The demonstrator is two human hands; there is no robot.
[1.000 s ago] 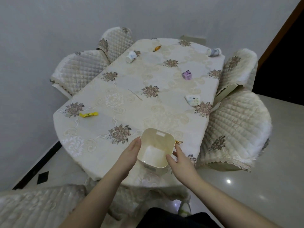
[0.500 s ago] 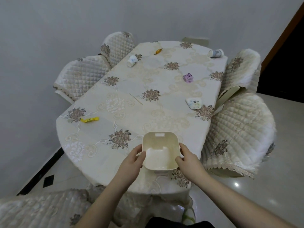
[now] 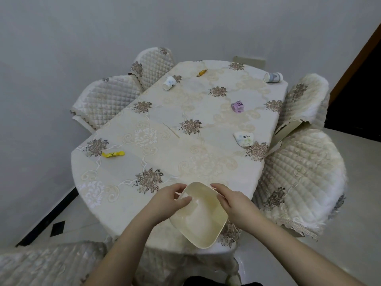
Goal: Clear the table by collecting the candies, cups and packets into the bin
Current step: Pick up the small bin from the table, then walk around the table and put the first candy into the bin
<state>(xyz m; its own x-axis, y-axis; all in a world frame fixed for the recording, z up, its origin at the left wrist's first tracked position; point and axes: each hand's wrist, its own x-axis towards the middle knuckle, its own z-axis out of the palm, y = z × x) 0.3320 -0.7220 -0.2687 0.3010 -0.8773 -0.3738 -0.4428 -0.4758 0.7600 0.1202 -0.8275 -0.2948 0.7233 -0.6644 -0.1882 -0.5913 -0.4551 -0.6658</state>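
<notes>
The left hand [image 3: 167, 200] and the right hand [image 3: 231, 200] each grip a side of the empty bin [image 3: 201, 217] at the table [image 3: 165, 145] near edge (collection not begun). Next: pick up the yellow candy [image 3: 113, 154].

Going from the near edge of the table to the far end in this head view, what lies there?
Cream bin held by both hands → yellow candy → flowered packet → purple packet → white cup → orange candy.
</notes>
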